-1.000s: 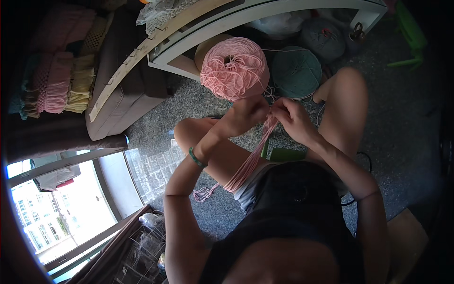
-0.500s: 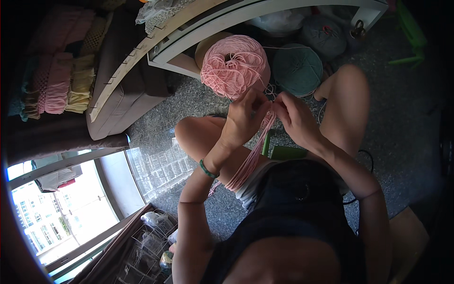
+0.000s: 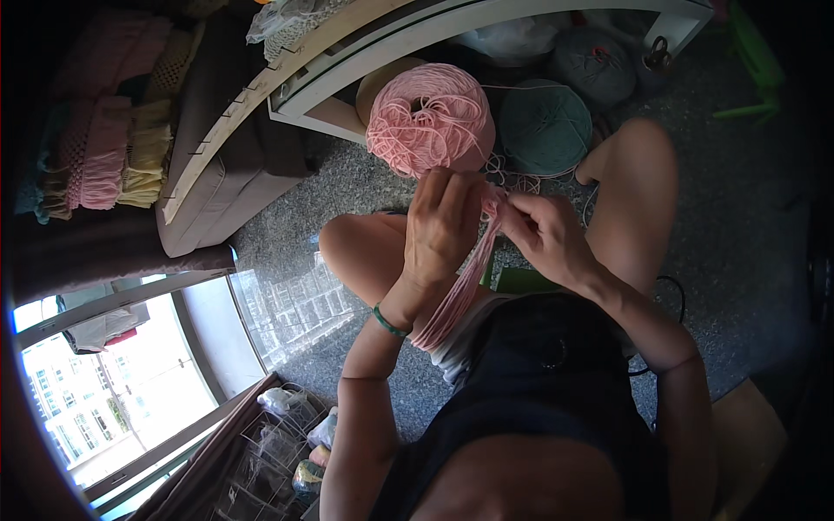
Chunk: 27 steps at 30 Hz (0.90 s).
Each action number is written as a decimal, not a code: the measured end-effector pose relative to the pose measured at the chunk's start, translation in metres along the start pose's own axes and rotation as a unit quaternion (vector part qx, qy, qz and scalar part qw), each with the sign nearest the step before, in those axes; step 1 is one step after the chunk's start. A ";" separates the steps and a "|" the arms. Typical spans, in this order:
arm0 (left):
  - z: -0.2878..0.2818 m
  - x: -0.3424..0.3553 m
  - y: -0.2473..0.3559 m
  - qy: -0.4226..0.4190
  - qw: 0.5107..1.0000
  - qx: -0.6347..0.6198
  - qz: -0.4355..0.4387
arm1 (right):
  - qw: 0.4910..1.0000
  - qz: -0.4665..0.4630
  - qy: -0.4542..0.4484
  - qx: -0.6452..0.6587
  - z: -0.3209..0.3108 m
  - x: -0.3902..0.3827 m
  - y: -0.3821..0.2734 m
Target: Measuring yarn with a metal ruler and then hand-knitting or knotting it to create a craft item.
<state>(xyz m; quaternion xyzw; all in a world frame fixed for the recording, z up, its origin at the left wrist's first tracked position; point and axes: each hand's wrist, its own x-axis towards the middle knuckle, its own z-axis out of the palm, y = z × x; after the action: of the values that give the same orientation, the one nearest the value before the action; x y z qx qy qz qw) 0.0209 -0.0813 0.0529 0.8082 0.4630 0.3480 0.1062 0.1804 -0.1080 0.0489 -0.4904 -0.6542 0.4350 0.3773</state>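
Note:
A bundle of pink yarn strands (image 3: 465,293) hangs from between my hands and drapes down over my left thigh. At its top the strands are gathered into a small knotted part. My left hand (image 3: 440,221) is closed around the left side of that top, its knuckles up and its fingertips hidden. On the other side my right hand (image 3: 549,233) pinches the gathered strands between thumb and bent fingers. Just beyond my hands rests a large ball of pink yarn (image 3: 426,117), with loose strands trailing off its right side. A dark green ball of yarn (image 3: 546,130) lies to its right.
A white-framed table (image 3: 391,48) arches across the far side, with a wooden strip (image 3: 221,130) bearing nails along it. A grey ball (image 3: 593,71) and green plastic legs (image 3: 751,65) are at the far right. Fringed knitted pieces (image 3: 109,148) hang at left; a wire rack (image 3: 269,447) stands at lower left.
My left hand has turned over and closed, knuckles now upward. My right hand has shifted slightly right and down, its fingers more curled. The strands hang more bunched together.

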 end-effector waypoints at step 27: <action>0.004 -0.019 0.029 0.002 0.803 -0.506 -0.315 | 0.962 0.100 -0.022 0.251 -0.007 -0.016 -0.005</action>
<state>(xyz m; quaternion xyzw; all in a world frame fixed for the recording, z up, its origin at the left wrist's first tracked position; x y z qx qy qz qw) 0.0373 -0.1124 0.0556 0.4492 0.4505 0.4821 0.6024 0.1894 -0.1233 0.0547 -0.4327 -0.4798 0.6318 0.4283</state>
